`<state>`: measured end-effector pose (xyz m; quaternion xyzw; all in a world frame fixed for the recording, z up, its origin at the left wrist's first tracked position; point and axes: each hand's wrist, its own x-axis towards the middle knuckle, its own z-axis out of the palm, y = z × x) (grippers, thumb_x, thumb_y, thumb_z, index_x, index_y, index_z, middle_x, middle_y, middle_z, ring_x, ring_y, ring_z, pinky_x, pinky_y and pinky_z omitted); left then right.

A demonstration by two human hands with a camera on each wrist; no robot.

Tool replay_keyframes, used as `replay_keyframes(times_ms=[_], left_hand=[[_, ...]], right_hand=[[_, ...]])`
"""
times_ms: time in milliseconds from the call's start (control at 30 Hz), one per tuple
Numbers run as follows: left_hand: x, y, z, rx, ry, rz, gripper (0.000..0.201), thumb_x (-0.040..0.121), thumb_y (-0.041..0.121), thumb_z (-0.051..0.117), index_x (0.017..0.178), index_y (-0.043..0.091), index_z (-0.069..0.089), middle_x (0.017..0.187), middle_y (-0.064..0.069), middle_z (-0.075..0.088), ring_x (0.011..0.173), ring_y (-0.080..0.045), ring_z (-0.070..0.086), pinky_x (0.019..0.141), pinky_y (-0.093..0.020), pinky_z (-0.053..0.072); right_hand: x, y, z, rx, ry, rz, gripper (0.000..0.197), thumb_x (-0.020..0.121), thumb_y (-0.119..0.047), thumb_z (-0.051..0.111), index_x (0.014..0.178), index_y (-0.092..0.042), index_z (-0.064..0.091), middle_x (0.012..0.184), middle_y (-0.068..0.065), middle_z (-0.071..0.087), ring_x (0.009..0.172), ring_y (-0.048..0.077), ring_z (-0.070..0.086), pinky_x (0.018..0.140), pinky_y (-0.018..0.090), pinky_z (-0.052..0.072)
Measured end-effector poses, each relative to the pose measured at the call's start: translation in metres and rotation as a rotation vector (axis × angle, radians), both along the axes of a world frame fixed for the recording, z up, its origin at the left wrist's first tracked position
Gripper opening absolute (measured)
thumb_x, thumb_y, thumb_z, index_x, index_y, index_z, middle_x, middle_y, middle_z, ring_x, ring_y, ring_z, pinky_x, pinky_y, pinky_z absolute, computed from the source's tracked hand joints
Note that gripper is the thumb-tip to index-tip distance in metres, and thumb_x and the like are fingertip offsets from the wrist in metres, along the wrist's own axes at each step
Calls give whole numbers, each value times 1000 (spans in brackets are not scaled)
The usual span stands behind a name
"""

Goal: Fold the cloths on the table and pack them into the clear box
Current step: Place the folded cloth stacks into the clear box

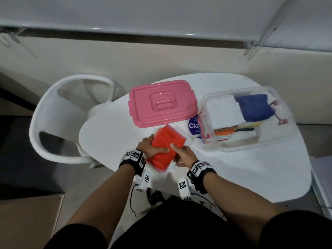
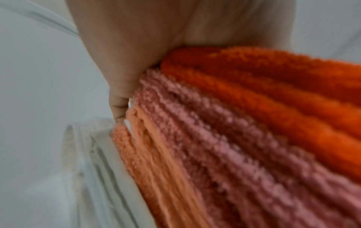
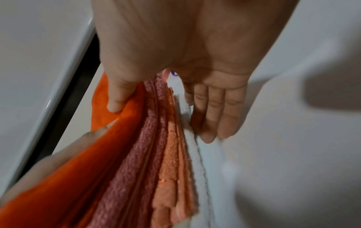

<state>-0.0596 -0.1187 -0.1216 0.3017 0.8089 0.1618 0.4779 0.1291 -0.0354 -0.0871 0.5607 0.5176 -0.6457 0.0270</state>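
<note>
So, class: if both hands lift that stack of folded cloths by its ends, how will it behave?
The stack of folded cloths will probably sag: it is soft terry. Its layers, orange, pink, peach and white, look loose and may slide or fan. The left hand and right hand should squeeze it.

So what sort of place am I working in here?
Probably a home or small office corner, not a workshop: a small white table, a white plastic chair beside it, and plain pale walls behind. Nothing shows more.

Orange cloth (image 1: 166, 141) tops pink (image 2: 224, 138), peach (image 2: 156, 162) layers; pink lid (image 1: 161, 103); blue cloth (image 1: 255, 106).
</note>
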Motion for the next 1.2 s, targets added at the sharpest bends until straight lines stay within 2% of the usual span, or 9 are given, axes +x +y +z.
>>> replay_keyframes(times_ms=[133,267,333,500,633,767,933,1067,1200], left_hand=[[46,29,11,27,49,-164,111,34,95,66,130,44,46,121,1,62,108,-27,62,93,-47,52],[86,46,49,38,272,-265,109,48,90,62,135,25,50,133,-6,47,121,-29,47,102,-45,44],[97,52,59,10,297,-248,112,42,88,59,131,19,54,129,-9,49,117,-29,49,99,-43,46],[90,58,42,-133,-15,48,127,20,72,85,130,17,52,122,-5,64,106,-27,64,93,-41,54],[86,55,47,-71,-264,221,108,22,47,98,116,11,60,101,-9,73,91,-30,71,84,-45,57],[89,46,64,-17,-361,221,100,24,42,99,111,8,65,94,-11,76,88,-31,73,83,-47,58],[97,28,81,231,-465,336,85,37,26,91,116,14,63,104,-13,73,94,-31,70,78,-42,58],[94,14,94,396,-560,433,80,44,24,86,120,14,60,105,-15,72,98,-36,68,76,-42,55],[88,10,108,467,-659,433,64,60,12,77,121,10,57,104,-16,70,92,-33,67,70,-38,56]], right_hand=[[56,9,16,34,-113,118,71,77,-81,53,94,-13,63,94,9,74,87,25,72,75,36,60],[83,20,16,-35,-109,63,76,73,-83,54,90,-11,69,82,2,76,73,19,72,72,33,57],[86,24,17,-63,-61,32,66,77,-77,58,89,-12,67,78,2,73,71,18,71,79,38,58],[87,29,22,-135,32,-35,54,84,-59,66,98,-7,65,79,7,67,61,16,67,79,40,59],[89,30,27,-199,93,-66,36,91,-45,65,90,-10,56,69,7,57,49,16,57,51,25,46],[92,31,26,-235,130,-40,31,87,-40,70,94,-12,59,83,11,62,67,23,63,73,37,51],[100,25,37,-88,180,47,59,77,-61,73,96,-9,54,73,11,56,50,17,51,44,21,40],[88,20,50,-11,177,74,69,69,-72,71,106,-17,51,80,7,63,59,17,58,50,25,47],[70,17,60,91,199,104,75,72,-77,63,124,-25,51,104,-3,66,89,14,67,80,33,58]])
